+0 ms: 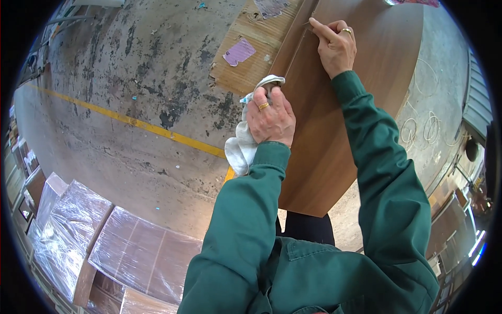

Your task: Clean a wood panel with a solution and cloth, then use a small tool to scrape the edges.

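A long brown wood-grain panel (334, 125) stretches away in front of me, with a raised strip (295, 42) along its left side. My left hand (272, 118) is closed around a crumpled white cloth (241, 144) at the panel's left edge, and part of the cloth hangs down beside it. Farther away, my right hand (337, 47) is over the panel, its fingertips together at the strip's seam. The other fingers are curled in. A thin sliver seems to show at the fingertip, too small to name.
Flattened cardboard (251, 57) with a torn purple paper piece (239, 52) lies left of the panel. A yellow line (130, 121) crosses the worn concrete floor. Plastic-wrapped boxes (146, 251) stand at lower left. Looped cord (431, 128) lies on the floor at right.
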The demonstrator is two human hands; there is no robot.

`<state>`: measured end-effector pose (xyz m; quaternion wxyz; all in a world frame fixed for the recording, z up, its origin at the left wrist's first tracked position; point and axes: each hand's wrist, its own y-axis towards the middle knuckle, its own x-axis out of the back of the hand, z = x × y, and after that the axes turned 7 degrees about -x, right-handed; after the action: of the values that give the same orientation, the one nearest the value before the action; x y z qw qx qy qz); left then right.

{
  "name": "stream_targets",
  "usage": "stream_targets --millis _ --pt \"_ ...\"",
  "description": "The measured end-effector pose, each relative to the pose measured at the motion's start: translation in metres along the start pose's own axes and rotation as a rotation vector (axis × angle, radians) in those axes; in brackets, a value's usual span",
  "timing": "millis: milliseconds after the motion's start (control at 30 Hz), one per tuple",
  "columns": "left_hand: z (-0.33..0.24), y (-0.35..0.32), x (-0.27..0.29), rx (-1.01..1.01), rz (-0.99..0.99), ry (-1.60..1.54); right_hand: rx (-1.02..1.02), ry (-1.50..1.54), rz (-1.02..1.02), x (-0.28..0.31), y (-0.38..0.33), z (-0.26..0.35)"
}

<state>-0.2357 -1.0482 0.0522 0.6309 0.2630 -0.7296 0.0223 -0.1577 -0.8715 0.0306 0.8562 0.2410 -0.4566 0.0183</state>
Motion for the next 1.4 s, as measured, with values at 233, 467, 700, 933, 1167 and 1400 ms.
stream_targets --millis 233,467,700,933,1167,1400 --pt "0.002 -0.001 0.000 -0.001 -0.001 -0.013 0.085 0.008 0.078 0.007 -0.016 0.007" --pt "0.002 -0.001 0.001 -0.004 0.001 -0.010 0.124 0.017 0.076 0.008 -0.023 0.014" --pt "0.003 -0.002 0.000 0.001 0.007 -0.009 0.160 0.033 0.136 0.013 -0.033 0.017" --pt "0.006 -0.003 0.000 -0.005 -0.006 -0.006 0.141 0.090 0.148 0.014 -0.047 0.025" --pt "0.002 -0.003 0.001 0.000 0.004 -0.007 0.124 0.070 0.137 0.016 -0.055 0.030" --pt "0.000 0.000 -0.002 0.002 -0.038 0.007 -0.060 0.041 0.039 0.010 -0.030 0.020"
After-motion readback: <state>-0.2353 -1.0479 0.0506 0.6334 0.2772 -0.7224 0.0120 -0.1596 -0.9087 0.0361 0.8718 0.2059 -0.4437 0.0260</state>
